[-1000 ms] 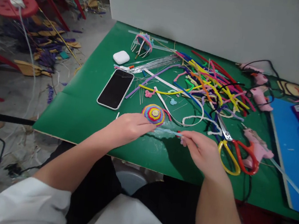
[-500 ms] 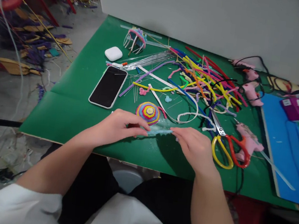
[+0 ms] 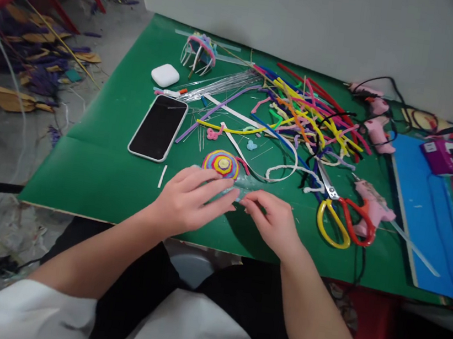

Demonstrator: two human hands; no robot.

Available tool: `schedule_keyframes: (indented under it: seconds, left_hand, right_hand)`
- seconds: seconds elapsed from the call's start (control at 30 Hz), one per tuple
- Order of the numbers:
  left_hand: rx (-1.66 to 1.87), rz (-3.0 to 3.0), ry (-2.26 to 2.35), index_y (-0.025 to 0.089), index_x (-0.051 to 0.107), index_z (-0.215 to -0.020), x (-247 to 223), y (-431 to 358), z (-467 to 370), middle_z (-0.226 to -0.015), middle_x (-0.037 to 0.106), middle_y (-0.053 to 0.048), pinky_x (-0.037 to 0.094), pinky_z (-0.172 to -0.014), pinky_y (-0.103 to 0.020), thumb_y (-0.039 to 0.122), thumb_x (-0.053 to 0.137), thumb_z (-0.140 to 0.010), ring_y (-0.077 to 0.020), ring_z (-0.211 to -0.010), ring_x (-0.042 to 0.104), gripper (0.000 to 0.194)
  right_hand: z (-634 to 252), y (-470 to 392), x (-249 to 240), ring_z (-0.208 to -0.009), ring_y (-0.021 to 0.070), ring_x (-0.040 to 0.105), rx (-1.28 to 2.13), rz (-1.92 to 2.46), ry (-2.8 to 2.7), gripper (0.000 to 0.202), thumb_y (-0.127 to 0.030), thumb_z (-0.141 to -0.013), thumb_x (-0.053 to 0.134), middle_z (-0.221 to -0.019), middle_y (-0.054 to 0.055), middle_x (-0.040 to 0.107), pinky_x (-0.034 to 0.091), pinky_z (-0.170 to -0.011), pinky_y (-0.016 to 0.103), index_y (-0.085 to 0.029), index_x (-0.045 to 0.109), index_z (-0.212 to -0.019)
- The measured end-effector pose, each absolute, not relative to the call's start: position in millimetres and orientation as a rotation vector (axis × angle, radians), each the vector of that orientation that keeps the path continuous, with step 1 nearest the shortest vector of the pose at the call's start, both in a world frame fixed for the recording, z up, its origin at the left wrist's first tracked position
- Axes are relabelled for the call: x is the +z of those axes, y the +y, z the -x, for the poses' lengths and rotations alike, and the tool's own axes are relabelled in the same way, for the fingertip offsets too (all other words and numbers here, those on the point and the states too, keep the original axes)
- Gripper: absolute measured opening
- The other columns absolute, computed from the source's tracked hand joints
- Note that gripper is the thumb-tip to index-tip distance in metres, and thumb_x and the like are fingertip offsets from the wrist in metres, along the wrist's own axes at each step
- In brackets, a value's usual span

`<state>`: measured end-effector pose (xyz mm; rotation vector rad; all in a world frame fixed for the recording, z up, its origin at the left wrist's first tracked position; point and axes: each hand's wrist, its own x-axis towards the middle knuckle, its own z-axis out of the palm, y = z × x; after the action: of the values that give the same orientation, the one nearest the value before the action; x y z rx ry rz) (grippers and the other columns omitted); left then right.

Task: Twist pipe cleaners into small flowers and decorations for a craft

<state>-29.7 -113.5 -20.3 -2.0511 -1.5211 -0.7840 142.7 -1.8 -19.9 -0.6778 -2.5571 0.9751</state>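
My right hand [image 3: 272,220] pinches the end of a short light blue pipe cleaner [image 3: 240,194] between thumb and fingertips. Over the rest of it my left hand [image 3: 195,199] reaches with its fingers stretched out and apart, hiding most of its length. Just beyond my left fingertips lies a small dome coiled in rainbow rings [image 3: 222,162], its near edge partly covered. A pink pipe cleaner tail [image 3: 244,165] sticks out at its right. Small pink [image 3: 214,134] and light blue looped pieces [image 3: 251,145] rest farther back.
Scissors [image 3: 334,192] and a pink glue gun [image 3: 372,205] lie to the right, near a blue board [image 3: 428,218]. A phone [image 3: 159,127] and white case [image 3: 165,75] are at left. Colourful pipe cleaners [image 3: 313,114] pile behind; a small jellyfish-like craft [image 3: 200,52] stands at the back.
My left hand has turned palm down and its fingers have spread over the light blue pipe cleaner. My right hand has moved left, closer to it. A white strip now shows at left.
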Motion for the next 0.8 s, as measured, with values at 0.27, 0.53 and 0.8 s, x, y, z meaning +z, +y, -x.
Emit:
schedule_keyframes:
  seconds: [0.27,0.53,0.8]
  left_hand:
    - [-0.870,2.141,-1.620,0.018,0.062,-0.092,-33,-108,29,-0.072,0.068,0.000,0.042,-0.062,-0.026,0.016,0.055,-0.082,-0.0115,-0.068,0.062,0.013]
    - [-1.333,2.121,-2.046,0.017,0.066,-0.081,-36,-108,12,-0.069,0.068,-0.001,0.046,-0.060,-0.020,0.023,0.056,-0.082,-0.0092,-0.062,0.061,0.012]
    - [-2.330,1.949,-2.978,0.013,0.066,-0.085,-26,-102,20,-0.069,0.066,-0.002,0.040,-0.043,-0.017,0.035,0.058,-0.077,-0.0072,-0.051,0.054,0.025]
  right_hand:
    - [-142,-1,-23,-0.076,0.0131,0.060,1.019,0.618,-2.497,0.013,-0.026,-0.084,0.054,-0.082,0.002,0.066,0.048,-0.071,0.025,-0.022,0.067,-0.085]
    - [-139,-4,-33,-0.079,0.0164,0.055,0.512,0.432,-2.496,0.021,-0.015,-0.082,0.054,-0.080,0.004,0.067,0.048,-0.073,0.031,-0.024,0.069,-0.094]
    - [-139,-3,-28,-0.075,0.0152,0.056,0.667,0.503,-2.432,0.017,-0.018,-0.082,0.055,-0.078,0.005,0.065,0.048,-0.069,0.031,-0.023,0.070,-0.088]
